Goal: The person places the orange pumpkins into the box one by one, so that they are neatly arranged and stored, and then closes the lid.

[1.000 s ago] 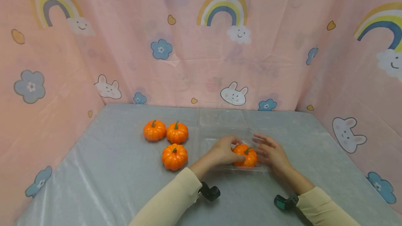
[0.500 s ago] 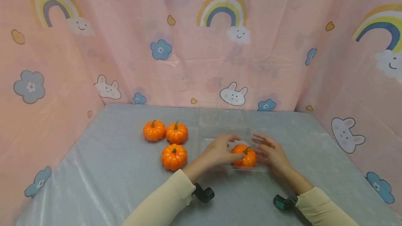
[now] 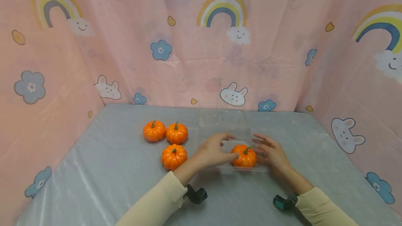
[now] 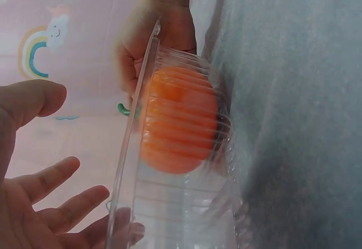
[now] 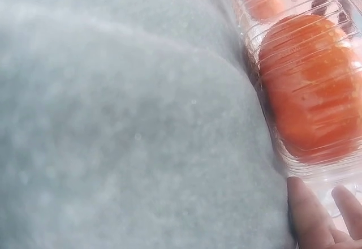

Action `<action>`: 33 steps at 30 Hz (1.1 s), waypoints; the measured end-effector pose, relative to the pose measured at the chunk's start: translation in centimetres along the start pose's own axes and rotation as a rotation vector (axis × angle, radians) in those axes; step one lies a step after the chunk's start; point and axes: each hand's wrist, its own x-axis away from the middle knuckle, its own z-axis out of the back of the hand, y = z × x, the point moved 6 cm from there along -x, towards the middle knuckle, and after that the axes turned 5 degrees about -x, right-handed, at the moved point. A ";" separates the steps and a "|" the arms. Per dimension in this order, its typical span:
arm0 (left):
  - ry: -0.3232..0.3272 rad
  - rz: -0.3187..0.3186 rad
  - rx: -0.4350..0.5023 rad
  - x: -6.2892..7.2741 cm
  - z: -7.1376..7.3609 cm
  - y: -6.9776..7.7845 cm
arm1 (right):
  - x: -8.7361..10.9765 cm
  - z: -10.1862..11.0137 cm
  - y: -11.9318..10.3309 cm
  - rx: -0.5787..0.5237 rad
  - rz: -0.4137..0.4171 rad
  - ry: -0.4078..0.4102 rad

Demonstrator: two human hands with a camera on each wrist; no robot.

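A small orange pumpkin [image 3: 244, 156] with a green stem sits in the right part of a clear plastic clamshell box [image 3: 248, 169], its lid [image 3: 221, 118] folded back behind. In the left wrist view the pumpkin [image 4: 180, 121] shows through the ribbed wall. My left hand [image 3: 213, 151] hovers over the box's left part, thumb and fingers spread and holding nothing. At the box's right end is my right hand [image 3: 272, 152], fingers loosely bent beside the wall. The right wrist view has its fingertips [image 5: 305, 204] right at the box's end.
Left of the box, several like things stand grouped: a back-left pumpkin [image 3: 154, 130], a second pumpkin [image 3: 177, 133] beside it, and a front pumpkin [image 3: 174, 157]. A grey cloth [image 3: 106, 170] covers the table. Pink printed curtains [image 3: 176, 76] enclose its back and sides.
My left hand has let go of the pumpkin in the box and drawn back to the left, its fingers spread wider. My right hand stays at the box's right end.
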 end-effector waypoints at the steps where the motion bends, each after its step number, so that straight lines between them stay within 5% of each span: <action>1: 0.001 0.004 0.004 0.1 0.1 0.0 | 0.0 0.0 0.0 0.001 0.000 0.001; 33: 0.076 0.004 -0.089 2.2 4.2 -1.6 | 0.1 -0.1 -0.1 -0.005 -0.009 0.007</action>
